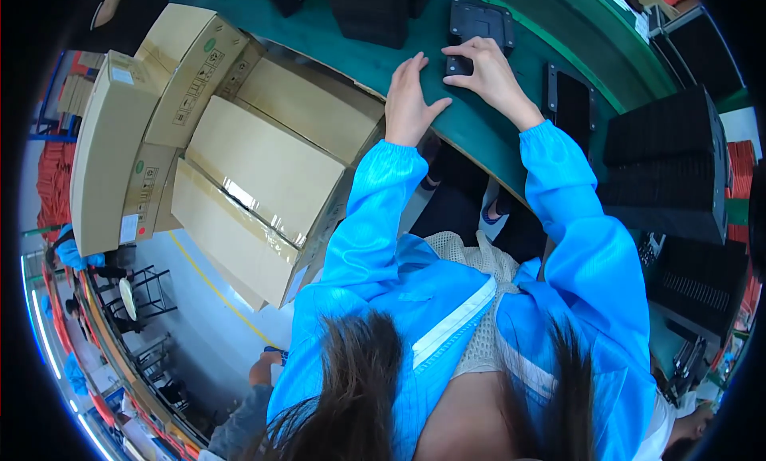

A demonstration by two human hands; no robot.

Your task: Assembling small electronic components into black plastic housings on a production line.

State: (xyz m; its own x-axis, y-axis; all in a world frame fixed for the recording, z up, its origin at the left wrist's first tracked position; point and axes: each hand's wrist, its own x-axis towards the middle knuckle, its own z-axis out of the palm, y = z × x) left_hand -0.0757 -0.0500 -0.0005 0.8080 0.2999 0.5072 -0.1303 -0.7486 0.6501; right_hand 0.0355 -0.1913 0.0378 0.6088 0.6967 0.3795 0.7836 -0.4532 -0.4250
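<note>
My right hand is over the green tabletop, thumb and forefinger curled around a small dark rectangular part with a shiny spot on it. Just beyond those fingers lies a black flat plate with raised edges. My left hand hovers by the table's near edge, its thumb spread from the fingers and nothing in it. Both forearms are in blue sleeves.
Brown cardboard boxes are piled at the left against the table. Stacks of black panels stand at the right, and another black stack at the back. A black framed panel lies right of my right hand. People are nearby.
</note>
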